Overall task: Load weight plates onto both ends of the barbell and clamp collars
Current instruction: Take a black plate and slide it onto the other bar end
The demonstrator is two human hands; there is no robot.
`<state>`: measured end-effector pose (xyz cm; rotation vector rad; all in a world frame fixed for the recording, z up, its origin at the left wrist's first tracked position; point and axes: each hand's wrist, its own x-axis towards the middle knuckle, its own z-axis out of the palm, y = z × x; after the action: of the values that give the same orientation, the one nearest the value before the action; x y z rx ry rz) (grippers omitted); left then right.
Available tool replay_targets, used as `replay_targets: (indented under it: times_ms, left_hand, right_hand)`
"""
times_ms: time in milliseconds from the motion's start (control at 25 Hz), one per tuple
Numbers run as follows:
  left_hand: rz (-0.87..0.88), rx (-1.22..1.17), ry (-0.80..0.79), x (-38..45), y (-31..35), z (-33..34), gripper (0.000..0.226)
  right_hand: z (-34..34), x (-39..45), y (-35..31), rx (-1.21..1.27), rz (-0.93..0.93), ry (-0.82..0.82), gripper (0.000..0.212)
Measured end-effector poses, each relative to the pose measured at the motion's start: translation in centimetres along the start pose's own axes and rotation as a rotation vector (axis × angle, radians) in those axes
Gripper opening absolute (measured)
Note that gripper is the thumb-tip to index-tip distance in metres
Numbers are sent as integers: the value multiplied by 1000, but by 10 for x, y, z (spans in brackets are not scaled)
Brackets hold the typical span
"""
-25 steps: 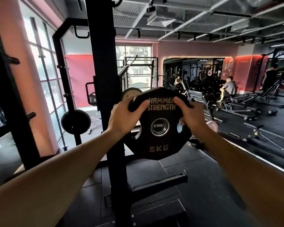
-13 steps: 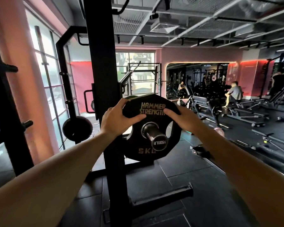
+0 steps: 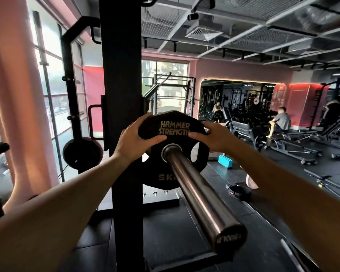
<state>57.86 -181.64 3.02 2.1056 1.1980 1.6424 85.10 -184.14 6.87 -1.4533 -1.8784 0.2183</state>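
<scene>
While plate (image 3: 173,152) rides sleeve (image 3: 196,195) | both hands grip rim

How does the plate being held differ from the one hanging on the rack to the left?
The held plate sits on the barbell sleeve, gripped by the left hand and right hand; the rack plate hangs untouched. The held plate shows lettering; the rack plate looks plain and smaller. Both are black.

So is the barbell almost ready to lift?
Not yet. One 5 kg plate is threaded onto the barbell sleeve. The left hand and right hand grip its top edge. No collar is on the sleeve, and the other end is out of view.
</scene>
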Motion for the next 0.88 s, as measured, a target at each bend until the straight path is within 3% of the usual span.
replay_targets:
  times_ms: [240, 400, 520, 720, 880]
  left_hand:
    - [-70, -75, -13, 56, -53, 13, 88]
    - [-46, -78, -21, 69, -66, 16, 70]
    - [-68, -58, -28, 67, -62, 14, 63]
    - [-122, 217, -138, 55, -42, -6, 72]
    - [-95, 349, -119, 31, -18, -45, 71]
  right_hand:
    - [27, 70, 15, -20, 10, -9, 39]
    - [28, 87, 25, -23, 22, -89, 40]
    - [28, 84, 23, -85, 13, -56, 45]
    - [17, 52, -3, -289, 50, -54, 57]
    - [-20, 1, -42, -229, 47, -17, 42]
